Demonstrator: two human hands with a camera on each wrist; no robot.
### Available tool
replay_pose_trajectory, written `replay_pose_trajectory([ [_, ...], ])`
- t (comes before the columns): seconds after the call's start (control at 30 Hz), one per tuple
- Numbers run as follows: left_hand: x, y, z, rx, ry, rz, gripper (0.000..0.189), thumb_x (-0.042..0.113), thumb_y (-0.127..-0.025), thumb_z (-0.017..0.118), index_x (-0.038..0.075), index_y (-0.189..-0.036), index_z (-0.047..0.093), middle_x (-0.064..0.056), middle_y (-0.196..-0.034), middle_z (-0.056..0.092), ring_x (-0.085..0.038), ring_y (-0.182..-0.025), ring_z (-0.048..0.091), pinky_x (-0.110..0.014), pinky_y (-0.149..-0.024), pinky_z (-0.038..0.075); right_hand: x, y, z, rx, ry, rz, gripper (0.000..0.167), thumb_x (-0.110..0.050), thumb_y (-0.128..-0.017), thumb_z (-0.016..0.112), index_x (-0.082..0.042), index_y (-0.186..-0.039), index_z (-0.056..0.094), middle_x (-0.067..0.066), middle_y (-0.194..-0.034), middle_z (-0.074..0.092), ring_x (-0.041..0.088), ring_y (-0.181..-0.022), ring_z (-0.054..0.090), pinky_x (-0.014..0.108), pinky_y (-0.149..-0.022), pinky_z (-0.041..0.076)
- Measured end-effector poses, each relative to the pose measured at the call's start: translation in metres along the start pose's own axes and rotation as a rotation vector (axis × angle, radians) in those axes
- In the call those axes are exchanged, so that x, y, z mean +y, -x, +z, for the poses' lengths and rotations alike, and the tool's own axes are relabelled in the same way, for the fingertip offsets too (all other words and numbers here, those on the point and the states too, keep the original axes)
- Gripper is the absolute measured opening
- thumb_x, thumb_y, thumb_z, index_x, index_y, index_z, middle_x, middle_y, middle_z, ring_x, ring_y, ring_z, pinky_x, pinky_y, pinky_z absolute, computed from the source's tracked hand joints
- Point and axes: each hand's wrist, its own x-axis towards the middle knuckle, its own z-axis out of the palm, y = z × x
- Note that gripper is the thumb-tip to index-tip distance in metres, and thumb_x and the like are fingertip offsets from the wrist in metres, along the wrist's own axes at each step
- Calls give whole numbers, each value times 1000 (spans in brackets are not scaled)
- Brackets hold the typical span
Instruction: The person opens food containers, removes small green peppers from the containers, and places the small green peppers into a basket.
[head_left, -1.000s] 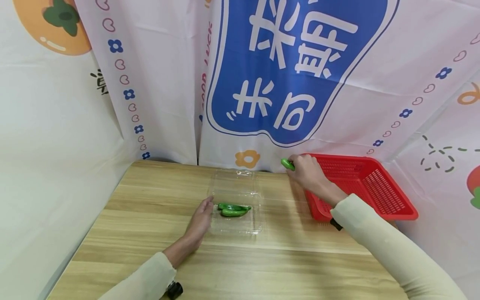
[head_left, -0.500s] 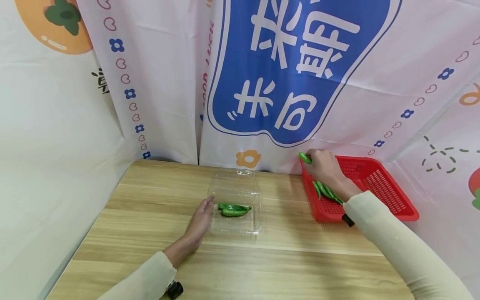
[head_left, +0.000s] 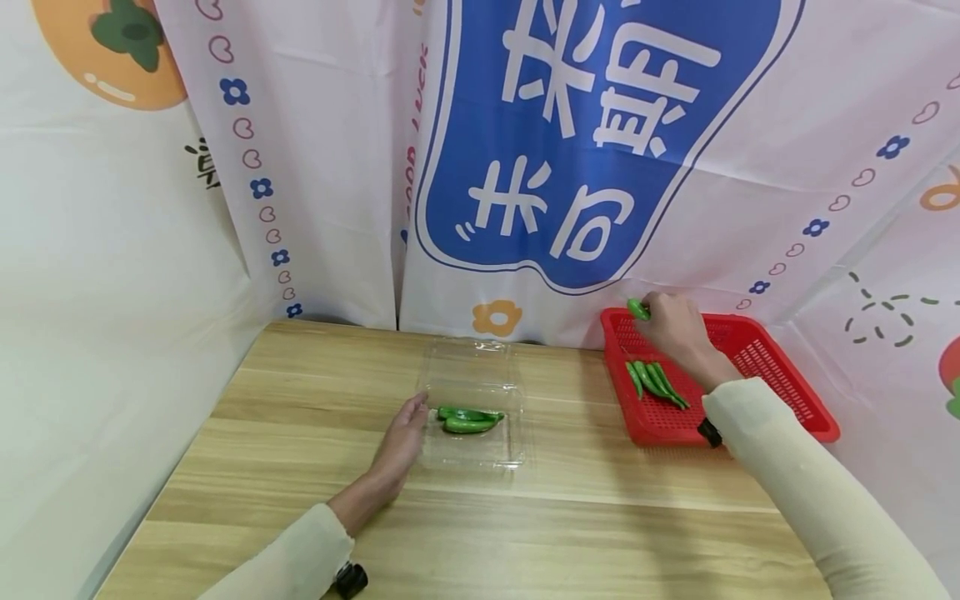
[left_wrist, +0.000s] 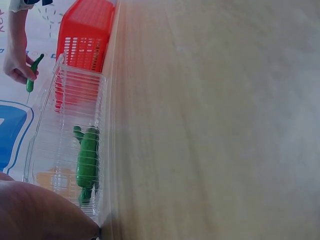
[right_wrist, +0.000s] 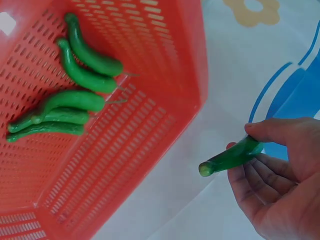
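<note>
My right hand (head_left: 675, 327) pinches a green chili pepper (right_wrist: 230, 159) between thumb and fingers, above the back left part of the red plastic basket (head_left: 813, 431). Several more green chili peppers (right_wrist: 85, 72) lie in that basket. At the middle of the table stands a clear plastic box (head_left: 480, 460) with its lid (head_left: 468, 360) folded back. Inside it a few green chili peppers (head_left: 471, 425) lie side by side. With fingers fairly straight, my left hand (head_left: 396, 450) rests against the box's left side; its fingertips are partly hidden in the left wrist view.
The wooden table (head_left: 300, 400) carries the box and the basket. White printed cloth (head_left: 337, 208) hangs behind the table and along both sides. The basket stands at the table's back right, close to the cloth.
My right hand has moved right with the pepper, from the basket's left edge to above the basket, uncovering the peppers inside. The left hand and box have stayed put.
</note>
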Motion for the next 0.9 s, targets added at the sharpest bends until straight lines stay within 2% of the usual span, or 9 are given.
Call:
replay_pose_trajectory([
  [0.4,-1,1,0,-5,-8,-1,57,30,-117,31,9,-169,21,-21,-176,13,-46,-161,12,-65,-129,13,39,-6,-5,-9,-20,67,8,-3,-92,66,4,-89,68,12,-70,56,27,-63,53,35,-56,42],
  [0.63,0,2,0,-12,-5,-4,58,31,-117,31,9,-169,21,-21,-176,13,-46,-161,12,-65,-129,13,63,-10,-2,-50,-41,148,10,-3,-92,64,1,-83,62,11,-65,52,25,-60,52,33,-52,41],
  [0.9,0,0,-1,-6,-19,-3,57,32,-117,32,9,-168,23,-21,-175,16,-47,-160,13,-67,-128,13,82,-14,-3,-90,-12,187,19,-7,-90,66,-3,-73,58,7,-61,52,22,-56,51,31,-48,41],
])
